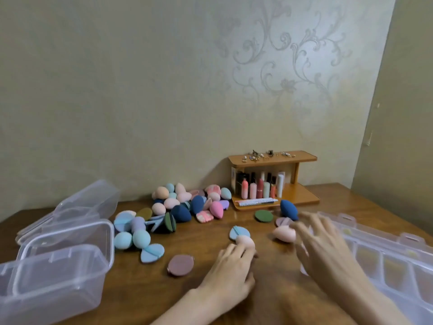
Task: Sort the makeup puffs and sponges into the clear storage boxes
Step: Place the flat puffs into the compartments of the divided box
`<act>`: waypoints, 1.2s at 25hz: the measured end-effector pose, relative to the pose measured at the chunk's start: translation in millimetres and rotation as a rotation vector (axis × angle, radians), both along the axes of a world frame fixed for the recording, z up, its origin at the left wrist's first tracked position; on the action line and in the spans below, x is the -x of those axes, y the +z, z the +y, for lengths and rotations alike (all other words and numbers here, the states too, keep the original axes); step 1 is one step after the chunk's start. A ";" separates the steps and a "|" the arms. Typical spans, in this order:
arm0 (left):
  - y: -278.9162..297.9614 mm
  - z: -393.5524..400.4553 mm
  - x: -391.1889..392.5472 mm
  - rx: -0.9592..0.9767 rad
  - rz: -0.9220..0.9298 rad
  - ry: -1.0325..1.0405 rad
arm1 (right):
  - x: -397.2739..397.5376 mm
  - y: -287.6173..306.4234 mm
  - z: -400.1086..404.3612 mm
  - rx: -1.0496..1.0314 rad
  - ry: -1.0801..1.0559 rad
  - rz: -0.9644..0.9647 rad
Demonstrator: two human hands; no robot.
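Nearly everything is still unsorted. Most of the puffs and sponges sit in a loose pile [173,207] at the back of the table [206,233], against the wall, with strays scattered nearer: a green puff [264,216], a dark blue sponge [289,209], a mauve puff [180,265] and a pair of light blue pieces. The clear storage boxes [58,261] on the left look empty, their lids lying open behind them. A long divided organiser [384,259] lies along the right edge; its compartments may hold a few pale things, but the plastic is too cloudy to say.

The left hand [230,273] rests on the table with its fingers curled round a peach sponge [244,242], beside a light blue puff [236,231]. The right hand [328,252] is blurred, fingers spread and apart, hovering just beside a second pink sponge [284,233]; whether it touches it is unclear.

By this view the sorting has barely begun: one sponge is in hand, none visibly boxed, and the whole pile remains.
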State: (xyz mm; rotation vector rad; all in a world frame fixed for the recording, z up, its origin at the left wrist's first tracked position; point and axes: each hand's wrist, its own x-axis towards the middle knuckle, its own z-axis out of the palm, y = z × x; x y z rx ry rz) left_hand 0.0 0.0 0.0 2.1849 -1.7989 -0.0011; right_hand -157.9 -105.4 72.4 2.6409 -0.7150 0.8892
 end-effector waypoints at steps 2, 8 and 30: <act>-7.5 9.5 15.4 0.056 -0.065 0.028 | 19.0 -19.9 -13.9 -0.130 -0.218 0.181; -3.7 45.1 28.5 0.006 -0.072 0.211 | 36.4 -33.3 -22.3 -0.230 -0.196 0.399; -9.7 59.1 -44.8 0.265 0.229 0.527 | -77.1 -35.8 20.3 -0.218 0.430 0.521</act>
